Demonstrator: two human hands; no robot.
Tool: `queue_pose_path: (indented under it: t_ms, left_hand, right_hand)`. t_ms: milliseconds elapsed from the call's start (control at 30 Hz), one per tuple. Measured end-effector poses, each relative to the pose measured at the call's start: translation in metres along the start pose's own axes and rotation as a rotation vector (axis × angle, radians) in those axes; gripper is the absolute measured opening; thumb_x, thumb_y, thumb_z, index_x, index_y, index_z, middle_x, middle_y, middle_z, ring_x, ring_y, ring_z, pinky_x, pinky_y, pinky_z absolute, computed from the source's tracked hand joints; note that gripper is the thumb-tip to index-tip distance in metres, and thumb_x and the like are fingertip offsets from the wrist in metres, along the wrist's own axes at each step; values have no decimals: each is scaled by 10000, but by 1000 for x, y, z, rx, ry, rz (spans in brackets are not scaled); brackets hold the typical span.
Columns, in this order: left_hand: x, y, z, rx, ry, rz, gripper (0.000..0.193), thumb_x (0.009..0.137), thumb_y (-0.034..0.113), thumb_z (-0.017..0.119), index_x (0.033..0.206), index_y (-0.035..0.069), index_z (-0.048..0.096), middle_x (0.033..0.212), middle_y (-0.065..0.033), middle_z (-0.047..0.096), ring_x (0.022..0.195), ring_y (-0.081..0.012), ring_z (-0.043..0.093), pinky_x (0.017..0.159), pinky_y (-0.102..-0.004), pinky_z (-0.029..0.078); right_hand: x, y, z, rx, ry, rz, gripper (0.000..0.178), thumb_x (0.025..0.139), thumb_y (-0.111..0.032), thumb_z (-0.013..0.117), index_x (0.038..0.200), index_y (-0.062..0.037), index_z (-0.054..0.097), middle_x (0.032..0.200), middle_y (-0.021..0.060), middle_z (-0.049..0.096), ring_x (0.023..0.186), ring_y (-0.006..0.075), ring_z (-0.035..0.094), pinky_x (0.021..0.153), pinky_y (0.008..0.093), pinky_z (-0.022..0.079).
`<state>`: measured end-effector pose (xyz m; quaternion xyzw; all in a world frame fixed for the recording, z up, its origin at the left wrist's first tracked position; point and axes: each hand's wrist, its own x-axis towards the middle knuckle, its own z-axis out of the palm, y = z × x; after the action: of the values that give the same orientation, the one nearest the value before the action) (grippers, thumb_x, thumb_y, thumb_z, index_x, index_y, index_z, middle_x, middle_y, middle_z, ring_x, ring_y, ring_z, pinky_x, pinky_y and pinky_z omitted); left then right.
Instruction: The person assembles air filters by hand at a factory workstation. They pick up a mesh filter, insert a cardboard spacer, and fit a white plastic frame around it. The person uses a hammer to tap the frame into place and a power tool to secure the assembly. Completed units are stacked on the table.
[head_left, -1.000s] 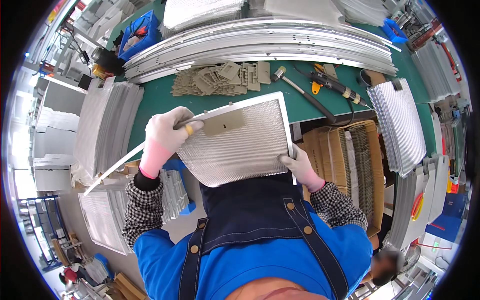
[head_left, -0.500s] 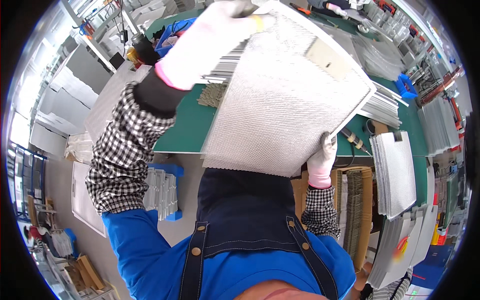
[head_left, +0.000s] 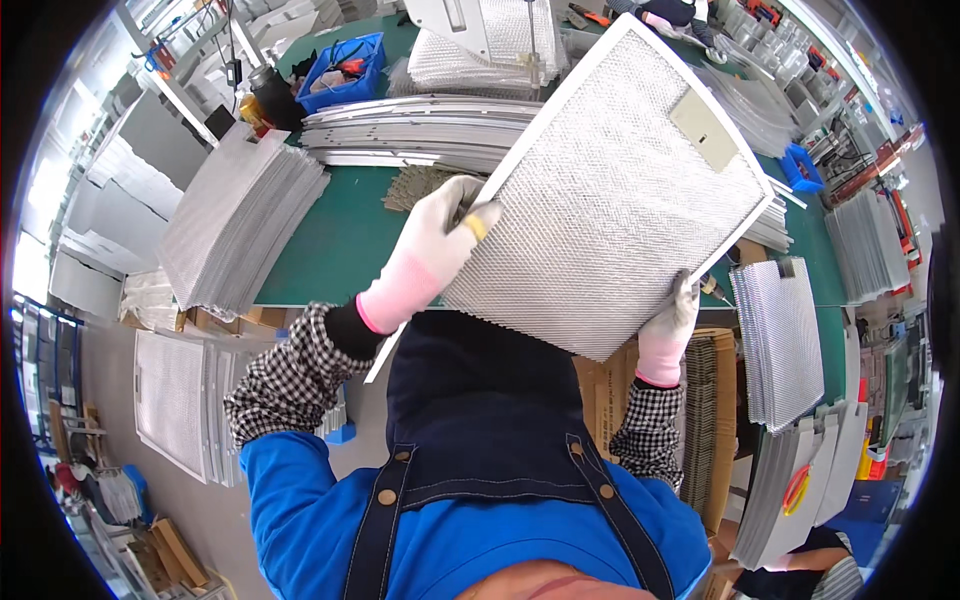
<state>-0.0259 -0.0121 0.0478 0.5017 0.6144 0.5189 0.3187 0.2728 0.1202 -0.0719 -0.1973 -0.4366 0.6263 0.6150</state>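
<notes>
A silvery mesh filter panel (head_left: 600,210) is tilted in front of my apron, with white frame strips along its upper edges and a beige plate (head_left: 703,132) near its right corner. My left hand (head_left: 425,240), in a white and pink glove with a yellow patch on a finger, is closed on the white frame strip at the panel's left edge. Below that hand, the loose end of a white strip (head_left: 386,352) sticks out past my wrist. My gloved right hand (head_left: 668,330) grips the panel's lower right edge, its thumb over the mesh.
On the green table (head_left: 330,225) lie a stack of mesh panels (head_left: 225,215), long metal strips (head_left: 420,128) and a blue bin (head_left: 343,72). More mesh panels (head_left: 782,345) stand at the right, above a cardboard box (head_left: 718,440). Another person's hand (head_left: 655,22) is at the far side.
My left hand has come down from the panel's top corner to its left edge, where a white strip now shows. The panel has shifted slightly right; my right hand keeps its hold.
</notes>
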Motion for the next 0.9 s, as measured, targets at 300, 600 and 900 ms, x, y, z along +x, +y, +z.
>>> queue_pose_path:
  t_ms: [300, 600, 900]
  left_hand:
    - [-26, -43, -12, -91, -20, -47, 287, 1039, 161, 558, 1212, -67, 576, 987, -67, 637, 943, -116, 557, 884, -280, 459]
    - [-44, -67, -22, -195, -92, -91, 299, 1057, 190, 509, 1183, -73, 579, 967, -30, 582, 949, -101, 513, 883, -259, 431]
    - [-40, -63, -18, 359, 168, 403, 420, 931, 155, 688, 1325, 45, 596, 952, -159, 599, 845, -335, 618, 768, -384, 514]
  right_hand:
    - [-22, -2, 18, -225, -34, 92, 545, 1060, -378, 486, 1429, 23, 449, 1386, 136, 542, 1264, 229, 530, 1115, 371, 406]
    - [-21, 18, 7, -145, 73, 110, 590, 1084, -447, 420, 1437, 25, 452, 1448, 135, 505, 1292, 219, 521, 1147, 395, 390]
    - [-16, -5, 24, -110, 125, 39, 535, 1091, -411, 440, 1423, 7, 457, 1429, 143, 513, 1298, 226, 503, 1125, 389, 390]
